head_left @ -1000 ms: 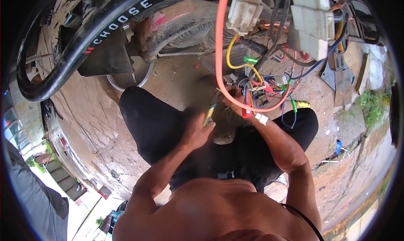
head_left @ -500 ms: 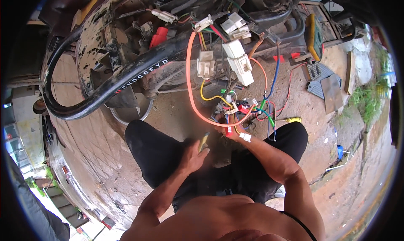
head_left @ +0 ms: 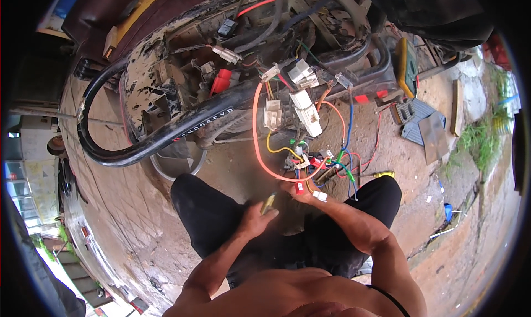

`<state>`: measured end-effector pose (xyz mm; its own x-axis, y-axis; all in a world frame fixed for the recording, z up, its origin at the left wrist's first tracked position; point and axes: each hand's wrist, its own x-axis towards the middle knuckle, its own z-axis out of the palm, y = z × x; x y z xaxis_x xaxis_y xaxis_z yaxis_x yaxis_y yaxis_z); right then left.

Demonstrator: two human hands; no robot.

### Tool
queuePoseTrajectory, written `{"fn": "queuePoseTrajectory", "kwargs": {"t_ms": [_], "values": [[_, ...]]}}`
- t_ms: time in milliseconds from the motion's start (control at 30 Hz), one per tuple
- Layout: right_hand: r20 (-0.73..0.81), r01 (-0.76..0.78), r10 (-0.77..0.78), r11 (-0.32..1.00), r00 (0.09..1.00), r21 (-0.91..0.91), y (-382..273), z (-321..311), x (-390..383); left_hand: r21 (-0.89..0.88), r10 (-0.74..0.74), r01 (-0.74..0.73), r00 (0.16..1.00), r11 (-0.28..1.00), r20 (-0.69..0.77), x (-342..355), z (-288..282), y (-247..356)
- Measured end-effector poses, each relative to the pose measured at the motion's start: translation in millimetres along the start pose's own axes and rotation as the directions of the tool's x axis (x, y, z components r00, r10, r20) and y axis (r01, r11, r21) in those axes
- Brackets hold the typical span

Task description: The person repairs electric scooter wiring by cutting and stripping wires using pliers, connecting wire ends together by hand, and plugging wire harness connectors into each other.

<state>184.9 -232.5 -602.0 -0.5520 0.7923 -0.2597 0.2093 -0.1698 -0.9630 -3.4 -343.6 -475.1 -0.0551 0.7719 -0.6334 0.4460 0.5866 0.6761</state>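
Note:
My left hand [head_left: 255,219] is closed around a small, slim yellow tool [head_left: 269,203], held upright between my knees; its kind is hard to make out. To its right, my right hand [head_left: 297,191] is closed on thin wires [head_left: 305,176] beneath a tangle of coloured leads, its fingertips partly hidden. A red tag [head_left: 300,187] and a small white connector [head_left: 319,196] hang over that hand and wrist. An orange wire [head_left: 256,130] loops round from above into the tangle. White plug connectors [head_left: 306,114] and a cream connector [head_left: 272,115] hang above.
Across the top lies a dirty vehicle frame with a thick black tube [head_left: 113,155]. A yellow-edged multimeter [head_left: 407,68] leans at the upper right. A yellow-handled tool [head_left: 384,175] lies beside my right knee. A round metal rim [head_left: 203,161] sits near my left knee.
The view has shifted, so the frame and wires appear lower and more of the frame shows at the top. Both hands keep their holds. A dark shape has entered at the upper right.

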Motion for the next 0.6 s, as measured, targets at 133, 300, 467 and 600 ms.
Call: {"fn": "queuePoseTrajectory", "kwargs": {"t_ms": [133, 300, 467, 600], "values": [[0.072, 0.016, -0.015, 1.000, 0.997, -0.013, -31.8, -3.3, -0.7, -0.379, -0.201, 0.286, 0.948, 0.880, 0.247, -5.7, -18.6, 2.1], [0.137, -0.087, 0.056, 0.969, 0.989, 0.233, -4.9, -5.1, 2.1, -0.532, -0.208, 0.396, 0.902, 0.748, 0.379, -1.1, -22.2, 4.7], [0.249, -0.113, 0.092, 0.991, 0.964, 0.069, -35.3, -17.9, 7.4, -0.832, 0.132, 0.490, 0.835, 0.262, 0.533, -3.6, -29.9, -3.5], [0.259, -0.293, 0.181, 0.810, 0.949, 0.508, -45.3, -13.8, -1.7, -0.855, 0.226, 0.494, 0.825, 0.155, 0.518, -5.0, -19.2, -8.8]]}}
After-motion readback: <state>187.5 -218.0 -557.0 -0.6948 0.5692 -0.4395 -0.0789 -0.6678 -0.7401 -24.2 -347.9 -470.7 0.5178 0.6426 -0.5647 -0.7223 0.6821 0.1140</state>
